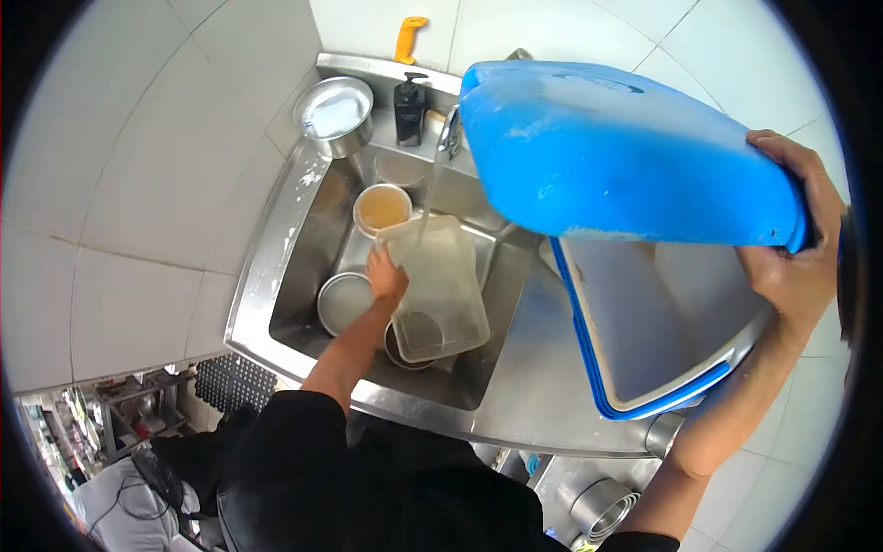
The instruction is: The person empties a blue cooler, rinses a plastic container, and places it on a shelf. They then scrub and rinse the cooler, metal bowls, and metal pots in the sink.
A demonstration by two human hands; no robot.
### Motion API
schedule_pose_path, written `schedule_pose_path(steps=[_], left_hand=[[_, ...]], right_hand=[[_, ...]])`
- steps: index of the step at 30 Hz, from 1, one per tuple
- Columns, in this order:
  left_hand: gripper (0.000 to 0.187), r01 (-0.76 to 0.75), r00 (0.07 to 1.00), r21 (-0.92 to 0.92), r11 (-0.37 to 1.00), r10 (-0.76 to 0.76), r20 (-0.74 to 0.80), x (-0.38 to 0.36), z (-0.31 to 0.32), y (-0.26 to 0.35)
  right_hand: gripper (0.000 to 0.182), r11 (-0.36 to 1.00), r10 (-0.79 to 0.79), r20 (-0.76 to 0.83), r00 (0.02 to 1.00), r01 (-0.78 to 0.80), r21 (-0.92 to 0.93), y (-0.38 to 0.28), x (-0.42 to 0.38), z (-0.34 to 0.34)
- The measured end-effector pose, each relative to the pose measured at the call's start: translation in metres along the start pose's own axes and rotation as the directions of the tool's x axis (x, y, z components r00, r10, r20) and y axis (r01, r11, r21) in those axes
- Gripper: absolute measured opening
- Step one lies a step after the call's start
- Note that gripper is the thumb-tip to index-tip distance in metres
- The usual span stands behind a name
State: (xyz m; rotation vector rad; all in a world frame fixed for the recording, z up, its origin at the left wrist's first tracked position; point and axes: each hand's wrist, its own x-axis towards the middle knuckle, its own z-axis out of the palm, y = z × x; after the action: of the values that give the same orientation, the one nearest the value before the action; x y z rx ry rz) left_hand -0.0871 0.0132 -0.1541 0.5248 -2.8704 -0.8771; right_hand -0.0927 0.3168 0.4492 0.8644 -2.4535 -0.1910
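My left hand (386,276) is closed on the left edge of a translucent rectangular tub (441,285) in the steel sink. Water runs from the faucet (449,133) down to the tub. Up at the right, my right hand (805,216) grips the end of a large blue lid (625,152), held tilted above the counter. Beneath the lid stands an open bin with a blue rim (589,354). Beside my left hand are a round container of yellowish liquid (383,210) and a round metal pan (348,304); another round pan lies partly under the tub.
A lidded metal pot (336,115) and a black pump bottle (410,110) stand at the sink's back edge. An orange handle (409,39) is against the tiled wall. Nested metal pots (602,509) sit on a lower shelf, with a black perforated mat (235,382) at lower left.
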Motion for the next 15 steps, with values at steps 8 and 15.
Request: schedule_pose_path(steps=[8,15], left_hand=[[0.029,-0.234,0.513,-0.358,0.904,0.427,0.745,0.155,0.097,0.080],[0.026,-0.222,0.584,-0.153,0.963,0.257,0.770,0.157,0.110,0.005]], right_hand=[[0.055,0.999,-0.001,-0.138,0.990,-0.006,-0.051,-0.017,0.011,-0.003],[0.056,0.993,-0.113,-0.159,0.981,0.108,-0.044,-0.009,0.011,-0.002]])
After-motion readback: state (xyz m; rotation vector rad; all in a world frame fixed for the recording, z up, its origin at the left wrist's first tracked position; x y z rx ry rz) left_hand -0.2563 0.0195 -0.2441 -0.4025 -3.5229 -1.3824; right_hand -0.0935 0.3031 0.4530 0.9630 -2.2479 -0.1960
